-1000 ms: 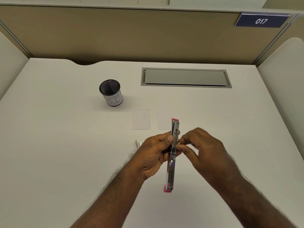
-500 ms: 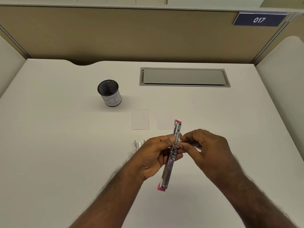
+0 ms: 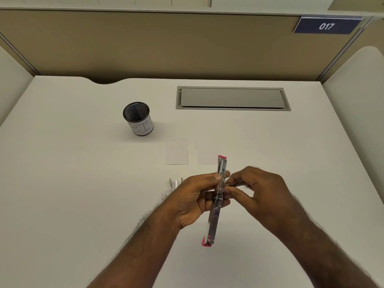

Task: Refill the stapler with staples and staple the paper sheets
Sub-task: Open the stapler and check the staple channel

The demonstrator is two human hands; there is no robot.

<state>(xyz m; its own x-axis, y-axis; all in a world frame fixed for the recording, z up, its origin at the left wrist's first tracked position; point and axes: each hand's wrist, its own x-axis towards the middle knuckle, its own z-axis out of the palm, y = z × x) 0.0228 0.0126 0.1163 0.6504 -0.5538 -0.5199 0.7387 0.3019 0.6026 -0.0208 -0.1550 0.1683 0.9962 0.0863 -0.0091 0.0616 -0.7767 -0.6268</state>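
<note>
Your left hand [image 3: 195, 198] grips the opened stapler [image 3: 217, 201] above the counter [image 3: 83, 204]; your right hand [image 3: 255, 194] pinches something small at its middle. Two paper sheets [image 3: 177, 151] lie just beyond.

two bare forearms, hairy, no sleeves; left hand [image 3: 195, 196], right hand [image 3: 259, 192].

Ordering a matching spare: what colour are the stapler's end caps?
Pink, on a silver metal stapler; head view.

An office cubicle: beige partition walls [image 3: 166, 44] enclose a white counter [image 3: 62, 183], a numbered plate [image 3: 327, 26] reading 017 sits upper right, and a cable hatch [image 3: 232, 98] lies centre.
</note>
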